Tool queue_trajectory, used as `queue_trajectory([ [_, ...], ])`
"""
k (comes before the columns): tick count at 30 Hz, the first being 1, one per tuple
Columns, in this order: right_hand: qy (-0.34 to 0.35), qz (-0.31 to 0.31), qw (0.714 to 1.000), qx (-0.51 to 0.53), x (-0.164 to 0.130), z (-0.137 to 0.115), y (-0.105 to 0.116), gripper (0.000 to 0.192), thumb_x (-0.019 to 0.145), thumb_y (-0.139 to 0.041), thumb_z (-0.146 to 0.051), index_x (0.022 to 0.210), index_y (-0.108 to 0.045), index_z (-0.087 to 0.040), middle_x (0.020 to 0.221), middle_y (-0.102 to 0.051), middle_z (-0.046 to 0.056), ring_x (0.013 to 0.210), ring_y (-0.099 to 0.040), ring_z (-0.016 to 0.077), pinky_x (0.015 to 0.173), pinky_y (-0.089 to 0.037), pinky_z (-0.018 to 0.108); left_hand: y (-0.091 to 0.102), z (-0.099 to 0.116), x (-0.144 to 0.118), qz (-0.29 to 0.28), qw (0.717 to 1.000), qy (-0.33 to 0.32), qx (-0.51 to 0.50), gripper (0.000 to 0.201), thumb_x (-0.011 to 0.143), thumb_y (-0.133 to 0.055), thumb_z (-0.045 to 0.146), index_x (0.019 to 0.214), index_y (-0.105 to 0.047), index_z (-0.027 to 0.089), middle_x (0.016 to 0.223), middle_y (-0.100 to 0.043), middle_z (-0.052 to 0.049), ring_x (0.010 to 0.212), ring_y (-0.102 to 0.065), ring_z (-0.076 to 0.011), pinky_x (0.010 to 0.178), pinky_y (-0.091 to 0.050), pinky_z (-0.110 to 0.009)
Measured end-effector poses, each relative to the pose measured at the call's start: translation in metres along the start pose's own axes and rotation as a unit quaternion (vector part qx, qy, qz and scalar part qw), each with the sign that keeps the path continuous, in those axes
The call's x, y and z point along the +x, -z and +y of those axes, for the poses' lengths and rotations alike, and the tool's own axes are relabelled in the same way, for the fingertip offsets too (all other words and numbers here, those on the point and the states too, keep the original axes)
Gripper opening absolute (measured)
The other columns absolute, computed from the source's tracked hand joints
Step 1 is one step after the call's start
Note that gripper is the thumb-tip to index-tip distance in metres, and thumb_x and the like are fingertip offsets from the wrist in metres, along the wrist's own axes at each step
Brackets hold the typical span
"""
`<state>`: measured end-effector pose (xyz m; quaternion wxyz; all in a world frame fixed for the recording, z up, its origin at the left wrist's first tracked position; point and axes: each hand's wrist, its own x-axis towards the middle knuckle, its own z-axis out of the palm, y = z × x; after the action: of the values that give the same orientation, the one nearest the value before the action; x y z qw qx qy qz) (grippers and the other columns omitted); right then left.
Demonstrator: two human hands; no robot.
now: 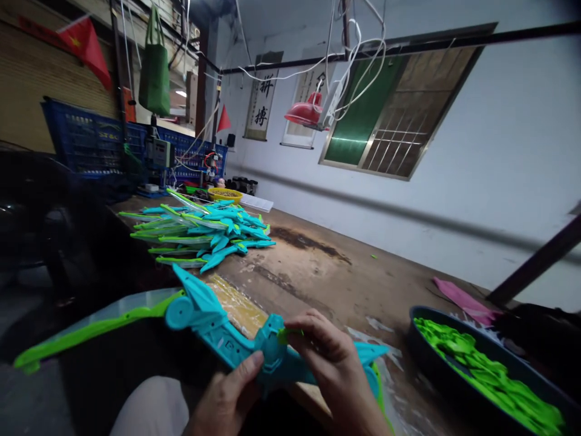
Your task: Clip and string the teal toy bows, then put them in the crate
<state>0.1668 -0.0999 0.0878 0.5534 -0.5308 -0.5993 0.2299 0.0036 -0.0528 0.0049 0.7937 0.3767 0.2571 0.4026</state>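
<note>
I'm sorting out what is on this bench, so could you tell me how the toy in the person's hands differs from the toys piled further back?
The held toy is a single piece gripped by the left hand and right hand at the table edge; the pile of toys lies untouched on the wooden table. The held toy stretches out alone; the pile's pieces overlap at many angles. Both are teal and lime green plastic.

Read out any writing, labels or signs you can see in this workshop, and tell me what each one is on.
"拼搏": black brush characters on the hanging scroll on the back wall.
Second scroll beside it, behind the red lamp: only part of one character shows, unreadable.
Red flag at upper left: a small yellow mark, no words.
Grey control box on the bench: too small to read.
Teal toy bow in the hands: no lettering visible.
</note>
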Motion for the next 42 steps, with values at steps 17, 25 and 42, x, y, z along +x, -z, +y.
queue_trajectory([
  [17, 0.03, -0.03, 0.997, -0.064, -0.025, -0.007, 0.01, 0.003, 0.089, -0.073, -0.026, 0.088, -0.074, -0.024, 0.076, -0.064, -0.002, 0.07, -0.059, 0.0142, 0.066, -0.046, 0.024, -0.021, 0.025, -0.01, -0.081, 0.989, -0.049, 0.112, 0.05, 0.081, -0.072, 0.022, 0.13, -0.067, 0.023, 0.129, -0.071, -0.004, 0.134, -0.052, -0.0299, 0.117, -0.035, -0.041],
  [25, 0.054, 0.001, 0.996, -0.077, -0.027, -0.01, 0.01, 0.003, 0.089, -0.074, -0.025, 0.091, -0.074, -0.027, 0.079, -0.064, -0.002, 0.072, -0.059, 0.0142, 0.066, -0.047, 0.024, -0.023, 0.029, -0.006, -0.109, 0.988, -0.055, 0.099, 0.046, 0.08, -0.071, 0.019, 0.126, -0.07, 0.025, 0.138, -0.066, -0.002, 0.131, -0.055, -0.0301, 0.115, -0.038, -0.04],
  [42, 0.132, -0.024, 0.956, -0.26, -0.032, -0.007, 0.015, 0.013, 0.092, -0.068, -0.016, 0.101, -0.068, -0.026, 0.092, -0.061, 0.001, 0.083, -0.061, 0.0156, 0.07, -0.048, 0.024, -0.027, 0.029, -0.005, -0.102, 0.977, -0.079, 0.171, 0.037, 0.081, -0.073, 0.019, 0.116, -0.075, 0.03, 0.123, -0.075, 0.002, 0.121, -0.063, -0.023, 0.109, -0.043, -0.03],
])
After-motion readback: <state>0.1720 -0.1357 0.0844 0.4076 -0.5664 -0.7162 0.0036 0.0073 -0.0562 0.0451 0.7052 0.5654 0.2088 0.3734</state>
